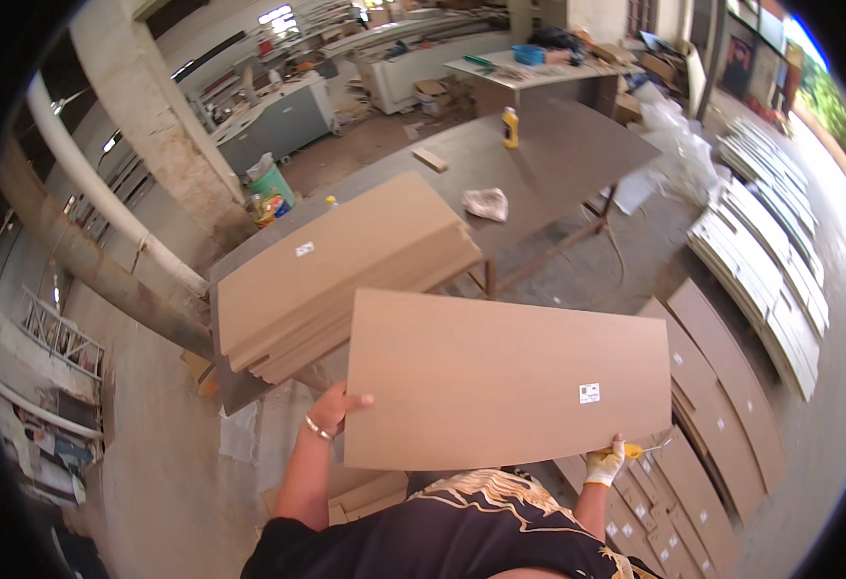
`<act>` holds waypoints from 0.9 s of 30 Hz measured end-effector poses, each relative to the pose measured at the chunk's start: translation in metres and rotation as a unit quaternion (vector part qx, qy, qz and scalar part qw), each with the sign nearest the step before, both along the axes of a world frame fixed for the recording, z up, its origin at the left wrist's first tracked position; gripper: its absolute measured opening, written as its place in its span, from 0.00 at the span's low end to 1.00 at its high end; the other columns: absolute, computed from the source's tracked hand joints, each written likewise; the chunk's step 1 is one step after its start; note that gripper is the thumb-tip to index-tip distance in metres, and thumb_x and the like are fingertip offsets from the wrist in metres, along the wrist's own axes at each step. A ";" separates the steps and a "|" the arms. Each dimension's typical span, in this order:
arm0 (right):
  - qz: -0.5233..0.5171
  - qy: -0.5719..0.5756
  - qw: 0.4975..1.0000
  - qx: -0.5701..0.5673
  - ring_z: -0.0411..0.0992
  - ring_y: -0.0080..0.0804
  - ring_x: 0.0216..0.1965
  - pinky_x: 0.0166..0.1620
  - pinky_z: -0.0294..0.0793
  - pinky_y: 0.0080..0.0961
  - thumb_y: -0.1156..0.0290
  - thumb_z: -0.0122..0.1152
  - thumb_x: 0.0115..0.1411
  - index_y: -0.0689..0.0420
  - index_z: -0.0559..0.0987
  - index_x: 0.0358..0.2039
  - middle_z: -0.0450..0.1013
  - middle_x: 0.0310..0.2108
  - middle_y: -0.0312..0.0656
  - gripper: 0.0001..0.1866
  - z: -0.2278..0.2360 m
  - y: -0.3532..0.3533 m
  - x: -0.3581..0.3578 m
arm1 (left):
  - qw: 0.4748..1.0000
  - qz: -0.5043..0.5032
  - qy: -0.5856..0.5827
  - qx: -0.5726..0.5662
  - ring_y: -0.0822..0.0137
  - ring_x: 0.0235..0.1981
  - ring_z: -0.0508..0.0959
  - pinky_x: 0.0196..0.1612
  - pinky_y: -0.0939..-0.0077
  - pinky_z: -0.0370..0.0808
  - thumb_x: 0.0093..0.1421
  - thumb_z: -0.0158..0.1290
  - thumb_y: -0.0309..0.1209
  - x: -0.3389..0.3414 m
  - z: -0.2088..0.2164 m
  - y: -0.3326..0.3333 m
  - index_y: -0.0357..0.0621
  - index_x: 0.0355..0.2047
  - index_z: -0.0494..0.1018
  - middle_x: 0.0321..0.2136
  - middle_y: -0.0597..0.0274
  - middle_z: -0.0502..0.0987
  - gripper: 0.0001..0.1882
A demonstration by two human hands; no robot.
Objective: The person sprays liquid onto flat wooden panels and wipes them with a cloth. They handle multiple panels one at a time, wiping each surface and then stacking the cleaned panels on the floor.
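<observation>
A wide brown board with a small white label near its right end spans the space in front of my body. My left hand, bare with a bracelet at the wrist, grips the board's left edge, its thumb on the upper face. At the lower right edge, my right hand wears a whitish glove and holds the board. A yellow-handled tool with a thin metal shaft is also in the right hand; its exact kind is unclear. Beyond the board, a stack of similar brown boards lies on the table.
The long dark table carries a yellow bottle, a crumpled cloth and a small wood piece. Labelled brown boards lie at the right, with white panels beyond. A pillar rises at the left.
</observation>
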State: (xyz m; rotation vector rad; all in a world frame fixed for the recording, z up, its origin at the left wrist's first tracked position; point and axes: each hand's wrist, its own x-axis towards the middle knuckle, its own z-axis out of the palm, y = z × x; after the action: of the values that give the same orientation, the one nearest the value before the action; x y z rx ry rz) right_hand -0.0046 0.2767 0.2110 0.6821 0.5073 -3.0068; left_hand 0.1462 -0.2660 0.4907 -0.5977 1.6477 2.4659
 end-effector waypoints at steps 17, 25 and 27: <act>0.320 0.062 0.908 0.262 0.73 0.26 0.33 0.39 0.74 0.29 0.79 0.65 0.59 0.54 0.77 0.47 0.75 0.36 0.31 0.15 0.136 -0.571 -0.178 | 0.711 0.562 -0.232 -0.354 0.62 0.28 0.77 0.37 0.61 0.76 0.64 0.59 0.44 0.132 -0.115 -0.398 0.21 0.28 0.76 0.27 0.51 0.81 0.28; 0.387 0.101 0.814 0.421 0.73 0.26 0.30 0.36 0.73 0.29 0.69 0.68 0.58 0.57 0.78 0.42 0.75 0.29 0.36 0.13 0.137 -0.598 -0.193 | 0.720 0.445 -0.291 -0.446 0.44 0.42 0.84 0.48 0.54 0.77 0.64 0.57 0.42 0.095 -0.089 -0.488 0.18 0.39 0.78 0.37 0.34 0.83 0.28; 0.411 0.099 0.783 0.456 0.74 0.29 0.30 0.36 0.75 0.30 0.66 0.66 0.58 0.54 0.77 0.46 0.76 0.31 0.38 0.15 0.134 -0.594 -0.199 | 0.671 0.399 -0.370 -0.504 0.41 0.48 0.81 0.50 0.53 0.77 0.65 0.56 0.43 0.076 -0.076 -0.496 0.21 0.42 0.78 0.44 0.33 0.81 0.27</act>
State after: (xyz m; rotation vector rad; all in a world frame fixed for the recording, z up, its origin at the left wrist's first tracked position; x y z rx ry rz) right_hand -0.2038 -0.3168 0.3447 0.0339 1.7538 -1.8637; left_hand 0.2224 -0.7619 0.4147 -2.4263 2.4113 0.7925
